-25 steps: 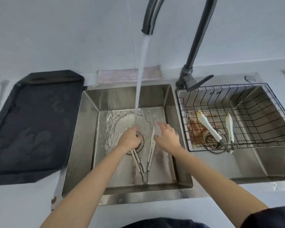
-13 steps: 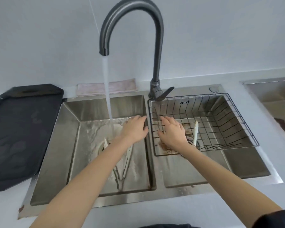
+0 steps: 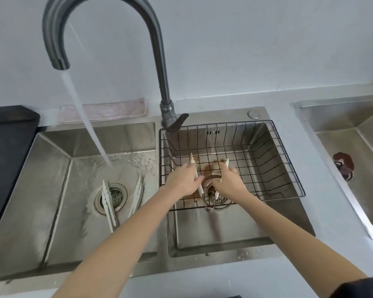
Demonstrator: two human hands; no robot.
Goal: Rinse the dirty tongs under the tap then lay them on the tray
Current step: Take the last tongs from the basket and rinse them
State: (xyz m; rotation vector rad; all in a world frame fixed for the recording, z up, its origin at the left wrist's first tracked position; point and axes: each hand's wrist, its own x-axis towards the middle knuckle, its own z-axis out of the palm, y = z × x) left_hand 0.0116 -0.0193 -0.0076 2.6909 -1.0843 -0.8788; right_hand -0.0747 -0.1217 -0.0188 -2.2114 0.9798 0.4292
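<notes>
Tray [image 3: 7,160] dark, far left on surface, nothing visible on it. Tap [image 3: 58,63] running into left basin; rinsed tongs [image 3: 110,208] lying there across drain, hinge near, tips far, arms splayed. Dirty tongs [image 3: 197,181] in wire basket [image 3: 289,168], right basin, over brown residue. Long axis near-to-far, stained tips pointing far, hinge near above drain. Left hand [image 3: 182,182] partly curled against left arm of tongs; right hand [image 3: 229,181] curled over right arm; firm grip on either cannot be confirmed. Advisable: squeeze arms together, lift clear of basket wires, carry left under stream tips-first, avoid dripping residue.
</notes>
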